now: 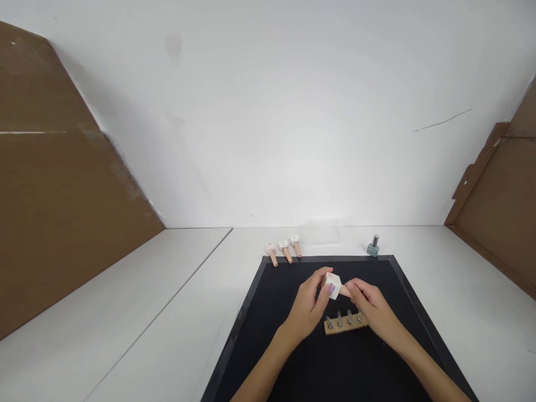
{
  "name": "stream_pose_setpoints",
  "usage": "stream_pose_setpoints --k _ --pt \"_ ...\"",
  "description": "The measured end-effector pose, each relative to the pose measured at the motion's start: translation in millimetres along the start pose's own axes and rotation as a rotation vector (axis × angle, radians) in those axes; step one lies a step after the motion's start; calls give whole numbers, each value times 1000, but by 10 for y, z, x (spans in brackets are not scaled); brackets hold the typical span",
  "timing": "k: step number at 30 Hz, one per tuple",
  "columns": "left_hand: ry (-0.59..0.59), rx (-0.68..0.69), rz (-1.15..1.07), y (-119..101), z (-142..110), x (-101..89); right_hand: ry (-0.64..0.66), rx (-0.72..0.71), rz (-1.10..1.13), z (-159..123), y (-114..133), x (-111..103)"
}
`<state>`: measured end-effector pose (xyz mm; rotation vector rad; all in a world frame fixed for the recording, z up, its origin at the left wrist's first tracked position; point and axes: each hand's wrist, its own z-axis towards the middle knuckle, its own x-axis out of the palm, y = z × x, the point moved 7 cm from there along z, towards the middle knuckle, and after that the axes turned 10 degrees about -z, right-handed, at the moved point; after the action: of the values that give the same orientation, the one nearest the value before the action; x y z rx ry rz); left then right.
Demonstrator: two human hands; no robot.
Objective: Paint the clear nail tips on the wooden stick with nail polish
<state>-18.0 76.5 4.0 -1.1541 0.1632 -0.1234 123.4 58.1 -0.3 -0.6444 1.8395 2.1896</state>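
Observation:
Over a black mat (272, 312), my left hand (309, 306) pinches a small white block (332, 285) with a pinkish mark, on the end of a practice finger. My right hand (371, 308) is closed on the skin-coloured practice finger (344, 291) joined to that block. Just below my hands lies a wooden holder (340, 325) with several metal pegs standing up from it; my right hand partly covers its right end.
Three more practice fingers with white ends (285, 251) lie in a row at the mat's far edge. A grey-blue nail polish bottle (373, 246) stands at the far right corner. White table (146, 312), white wall, brown boards (54, 195) at both sides.

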Motion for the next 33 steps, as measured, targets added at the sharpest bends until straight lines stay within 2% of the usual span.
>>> stream_pose_setpoints --k 4,9,12,15,19,27,33 --pt "-69 69 -3 -65 -47 -40 94 -17 41 -88 39 105" --pt "-149 142 -34 -154 -76 -94 286 5 132 -181 85 279" --pt "-181 109 -46 -150 -60 -113 331 34 158 -198 101 310" --pt "-113 40 -55 -112 -21 -55 229 20 67 -168 100 225" --pt "-32 -23 -43 -75 4 38 37 -130 -262 -165 163 83" --pt "-150 -155 -125 -91 -29 109 -196 -425 -797 -307 353 5" --pt "-188 -173 -91 -76 -53 144 -270 -532 -1003 -327 413 -11"
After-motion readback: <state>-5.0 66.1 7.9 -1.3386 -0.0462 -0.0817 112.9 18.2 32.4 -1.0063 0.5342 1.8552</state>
